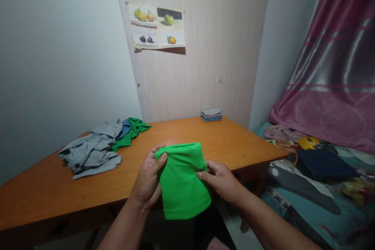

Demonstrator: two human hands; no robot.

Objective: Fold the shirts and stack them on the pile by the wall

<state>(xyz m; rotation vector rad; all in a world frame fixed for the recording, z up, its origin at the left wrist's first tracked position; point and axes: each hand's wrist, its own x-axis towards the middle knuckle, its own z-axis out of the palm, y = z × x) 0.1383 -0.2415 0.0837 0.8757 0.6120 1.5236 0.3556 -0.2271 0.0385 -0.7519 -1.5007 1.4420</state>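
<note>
A bright green folded cloth, perhaps a garment, hangs between my two hands in front of the table's near edge. My left hand pinches its upper left corner, thumb on the front face. On the other side, my right hand grips the right edge a little below the top, also with the thumb in front. The cloth's lower hem dangles free below the tabletop. Fingers behind the fabric are partly hidden.
On the wooden table, a rumpled grey garment lies at the left beside a darker green cloth and a blue one. A small stack of folded cloths sits at the back right. A bed with assorted items stands at the right.
</note>
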